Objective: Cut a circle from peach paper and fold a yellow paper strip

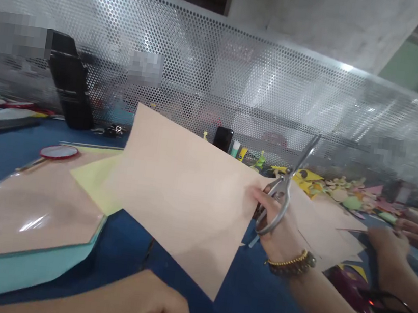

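My right hand (273, 213) is closed, pinching the right edge of a pale peach paper sheet (190, 185) between thumb and fingers. The same hand has a pair of metal scissors (286, 182) looped on it, blades pointing up and away. The sheet is lifted and tilted above the blue table, its left end overlapping a yellow paper sheet (96, 177). Low in the view, my left hand (164, 304) is curled closed below the peach sheet, apart from it; nothing shows in its fingers, which the bottom edge partly cuts off.
A plastic-covered paper stack (33, 205) lies left on the blue table (120, 247), with a round red-rimmed mirror (59, 151) behind. A black phone (222, 139), glue stick (235, 148) and paper cut-outs (343, 189) line the metal partition (190, 61). Another person's hands (390, 242) are at right.
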Motion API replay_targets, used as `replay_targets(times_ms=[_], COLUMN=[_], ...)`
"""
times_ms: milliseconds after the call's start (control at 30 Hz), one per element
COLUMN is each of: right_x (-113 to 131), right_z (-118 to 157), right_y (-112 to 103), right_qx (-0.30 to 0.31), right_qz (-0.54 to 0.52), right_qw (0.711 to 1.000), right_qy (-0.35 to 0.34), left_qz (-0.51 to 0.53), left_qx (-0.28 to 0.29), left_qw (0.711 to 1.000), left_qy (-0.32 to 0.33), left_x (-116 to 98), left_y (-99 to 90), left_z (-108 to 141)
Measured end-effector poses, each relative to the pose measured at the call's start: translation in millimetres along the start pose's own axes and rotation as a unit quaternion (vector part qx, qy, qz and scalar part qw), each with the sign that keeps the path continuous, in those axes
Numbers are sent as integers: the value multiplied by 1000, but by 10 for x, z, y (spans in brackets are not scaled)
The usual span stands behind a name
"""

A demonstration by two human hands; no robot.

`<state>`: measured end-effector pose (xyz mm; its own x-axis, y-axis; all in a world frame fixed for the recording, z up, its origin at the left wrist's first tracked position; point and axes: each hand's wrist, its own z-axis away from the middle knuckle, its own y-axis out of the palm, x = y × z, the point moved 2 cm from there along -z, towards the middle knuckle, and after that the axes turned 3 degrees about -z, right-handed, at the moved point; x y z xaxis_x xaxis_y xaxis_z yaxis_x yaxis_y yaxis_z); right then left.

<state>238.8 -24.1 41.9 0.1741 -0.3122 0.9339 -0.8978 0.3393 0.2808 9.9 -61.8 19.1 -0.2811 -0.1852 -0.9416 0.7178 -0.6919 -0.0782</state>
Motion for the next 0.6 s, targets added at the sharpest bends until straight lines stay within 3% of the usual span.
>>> replay_targets(times_ms=[100, 133, 233, 300, 367, 500, 600], right_x=[-91, -122, -197, -224, -236, -265, -318], right_z=[142, 182, 278, 324, 360, 390, 352], right_y=[21, 28, 31, 11, -24, -103, -145], right_qx=[-23, -31, -54, -58, -56, -42, -41], right_qz=[-27, -33, -47, -50, -43, -25, -19], right_qw=[999, 999, 997, 996, 997, 998, 998], right_qy=[21, 26, 34, 37, 38, 32, 42], left_qz=[156, 224, 331, 350, 361, 347, 321], left_qx=[63, 46, -97, -168, -202, -212, -227], left_qw=[983, 970, 937, 919, 906, 911, 919], left_qy=[-74, -78, -52, -71, -85, -66, -15], left_x=[240, 260, 215, 174, 152, 178, 205], left_y=[112, 105, -4, -76, -132, -224, -309], left_z=[-55, -93, -179, -189, -184, -203, -256])
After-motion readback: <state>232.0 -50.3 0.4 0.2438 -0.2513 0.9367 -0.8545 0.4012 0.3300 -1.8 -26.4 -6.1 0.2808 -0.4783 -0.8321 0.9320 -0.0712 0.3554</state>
